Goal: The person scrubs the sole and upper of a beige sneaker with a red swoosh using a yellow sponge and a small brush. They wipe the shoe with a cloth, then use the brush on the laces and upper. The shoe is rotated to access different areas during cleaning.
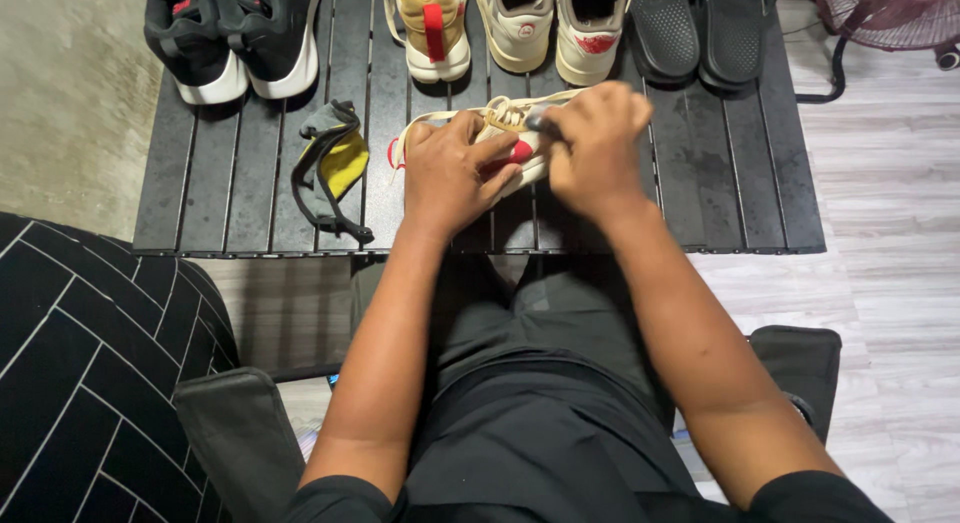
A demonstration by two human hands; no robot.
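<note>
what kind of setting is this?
Likely a home or small shoe-care spot, not a factory. A low black slatted table carries a row of sneakers and black slides, a pink floor fan stands on pale wood-look flooring, and both hands work on a cream sneaker.

No packages, signs or screens show; any labels on the shoes are too small to tell

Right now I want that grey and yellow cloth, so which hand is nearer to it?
Left. The left hand rests on the cream shoe just right of the cloth; the right hand is farther right.
</note>
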